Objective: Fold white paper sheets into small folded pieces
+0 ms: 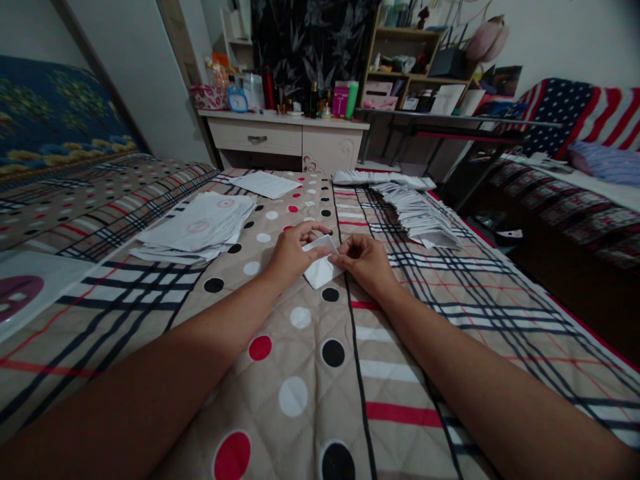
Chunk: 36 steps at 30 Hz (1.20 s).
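Note:
A small folded piece of white paper [320,272] is held between my two hands just above the bed, near the middle of the view. My left hand [296,250] grips its left side, thumb across the front face and the other fingers behind the top. At its right edge my right hand [367,261] pinches the paper between thumb and forefinger, with the remaining fingers curled. To the left lies a stack of loose white sheets [200,227] with faint red round stamps. Off to the right is a long fanned row of folded white papers [417,210].
A patterned quilted bedspread [300,347] spreads under everything. Another white sheet [265,184] lies farther back, and a bundle of folded papers [383,178] tops the row. A white bag [35,287] sits at the left edge. Beyond the bed stands a dresser [280,140].

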### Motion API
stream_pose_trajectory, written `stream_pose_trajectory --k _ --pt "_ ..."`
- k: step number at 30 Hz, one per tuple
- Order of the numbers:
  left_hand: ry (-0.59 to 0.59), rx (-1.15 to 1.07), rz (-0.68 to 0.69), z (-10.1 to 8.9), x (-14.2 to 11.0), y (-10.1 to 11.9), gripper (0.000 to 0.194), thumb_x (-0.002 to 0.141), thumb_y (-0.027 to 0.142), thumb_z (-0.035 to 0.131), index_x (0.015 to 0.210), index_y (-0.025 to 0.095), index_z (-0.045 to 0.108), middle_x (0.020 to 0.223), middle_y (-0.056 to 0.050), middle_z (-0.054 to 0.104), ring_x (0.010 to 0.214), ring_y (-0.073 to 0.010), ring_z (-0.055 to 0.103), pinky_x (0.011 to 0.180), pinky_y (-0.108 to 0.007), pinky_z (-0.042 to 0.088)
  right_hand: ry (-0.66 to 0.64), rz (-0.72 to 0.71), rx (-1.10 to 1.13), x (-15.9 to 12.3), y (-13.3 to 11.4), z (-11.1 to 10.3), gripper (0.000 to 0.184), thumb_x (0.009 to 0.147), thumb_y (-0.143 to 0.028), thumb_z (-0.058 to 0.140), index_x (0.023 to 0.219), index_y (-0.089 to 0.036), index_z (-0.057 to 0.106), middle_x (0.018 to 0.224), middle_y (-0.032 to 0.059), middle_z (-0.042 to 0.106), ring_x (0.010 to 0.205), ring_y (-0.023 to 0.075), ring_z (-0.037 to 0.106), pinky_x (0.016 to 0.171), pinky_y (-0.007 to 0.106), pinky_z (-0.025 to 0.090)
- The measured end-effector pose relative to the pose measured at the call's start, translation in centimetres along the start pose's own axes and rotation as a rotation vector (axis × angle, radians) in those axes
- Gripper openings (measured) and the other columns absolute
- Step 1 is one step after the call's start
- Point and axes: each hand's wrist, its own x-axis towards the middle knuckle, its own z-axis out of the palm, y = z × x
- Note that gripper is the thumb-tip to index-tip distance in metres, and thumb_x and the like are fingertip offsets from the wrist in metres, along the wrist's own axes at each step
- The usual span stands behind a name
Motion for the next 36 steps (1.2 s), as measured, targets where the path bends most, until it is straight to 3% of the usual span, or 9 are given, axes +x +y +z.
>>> stream_pose_trajectory --k 4,9,14,18,22,36 --pt "0.043 0.174 0.1 -0.2 0.1 0.0 0.025 0.062 0.014 0.08 0.086 0.016 0.071 0.092 -0.005 0.069 0.089 -0.0186 0.064 0.081 -0.031 0.049 0.034 -0.039 0.005 -0.1 -0.2 -0.1 0.02 0.066 -0.029 0.073 0.065 -0.018 0.056 0.062 -0.0026 0.055 0.057 0.0108 0.047 0.054 0.025 0.036" --pt "0.063 0.331 0.134 -0.9 0.3 -0.3 0.018 0.062 0.025 0.084 0.072 0.016 0.071 0.088 -0.005 0.068 0.086 -0.0197 0.063 0.079 -0.032 0.048 0.089 -0.04 -0.007 0.4 0.7 -0.2 0.016 0.066 -0.025 0.072 0.069 -0.019 0.058 0.067 -0.0016 0.058 0.059 0.0121 0.051 0.056 0.025 0.041" --pt "-0.132 0.334 0.009 -1.8 0.7 -1.1 0.011 0.065 0.023 0.079 0.069 0.015 0.072 0.065 0.002 0.063 0.062 -0.0131 0.055 0.058 -0.025 0.04 -0.047 -0.057 -0.182 0.6 1.0 -0.6 0.021 0.062 -0.019 0.076 0.081 -0.019 0.069 0.074 -0.0004 0.066 0.063 0.0127 0.055 0.058 0.025 0.042" --pt "-0.251 0.215 -0.037 -3.0 1.2 -1.6 0.012 0.063 0.012 0.075 0.075 0.016 0.074 0.068 0.002 0.066 0.062 -0.0115 0.057 0.06 -0.023 0.044 -0.089 -0.07 -0.196 0.5 1.0 -0.6 0.01 0.068 -0.015 0.071 0.077 -0.019 0.071 0.073 0.0004 0.069 0.064 0.0135 0.058 0.061 0.025 0.044" --pt "-0.355 0.119 -0.095 -4.3 1.5 -1.7 0.012 0.065 0.008 0.07 0.073 0.016 0.073 0.07 0.0 0.07 0.064 -0.0118 0.062 0.065 -0.024 0.049 -0.096 -0.099 -0.207 0.4 1.2 -0.6 0.011 0.07 -0.014 0.069 0.079 -0.019 0.074 0.073 0.0007 0.07 0.063 0.0138 0.058 0.06 0.025 0.043" --pt "-0.497 0.15 0.058 -5.4 1.7 -1.8 0.007 0.066 0.015 0.067 0.066 0.018 0.074 0.076 -0.004 0.07 0.073 -0.015 0.065 0.072 -0.026 0.051 -0.155 -0.341 -0.501 -0.6 -0.3 -0.8 0.027 0.064 -0.001 0.057 0.074 -0.021 0.073 0.089 0.0024 0.068 0.077 0.0167 0.062 0.066 0.026 0.044"
